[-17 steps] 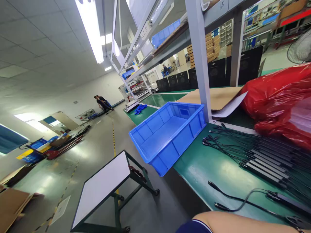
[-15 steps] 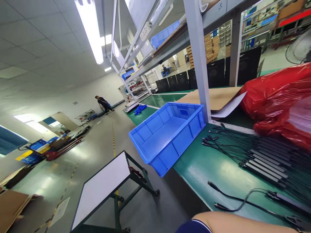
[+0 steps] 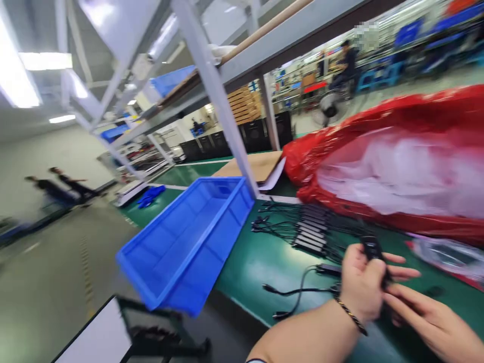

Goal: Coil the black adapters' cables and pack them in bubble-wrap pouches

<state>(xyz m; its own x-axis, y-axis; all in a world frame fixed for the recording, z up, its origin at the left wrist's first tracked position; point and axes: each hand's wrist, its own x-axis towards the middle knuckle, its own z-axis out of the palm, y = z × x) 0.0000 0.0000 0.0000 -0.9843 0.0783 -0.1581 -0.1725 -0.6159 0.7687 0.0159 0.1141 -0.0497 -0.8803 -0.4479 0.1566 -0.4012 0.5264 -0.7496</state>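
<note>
My left hand [image 3: 363,285], with a braided bracelet at its wrist, is closed around a black power adapter [image 3: 372,247] whose dark face carries small markings. The fingers of my right hand [image 3: 434,315] come together at the adapter's lower end, close under the left hand; what they pinch is hidden. Left of my hands, another black adapter [image 3: 328,270] rests on the green bench [image 3: 260,269]. Black cables with plug ends [image 3: 287,291] lie beside it. Further back is a row of several black adapters [image 3: 310,233] with bundled leads.
A blue plastic crate [image 3: 223,239] juts over the bench's left edge, beside a grey shelf post [image 3: 223,111]. A red bag [image 3: 302,156] with white wrapping spreads along the back right. Cardboard [image 3: 249,166] lies behind the crate. A white-topped cart [image 3: 94,338] stands lower left.
The view has swung to the right, so the crate and shelf sit further left. Both my hands now show, with the black adapter in the left; only a forearm showed before.
</note>
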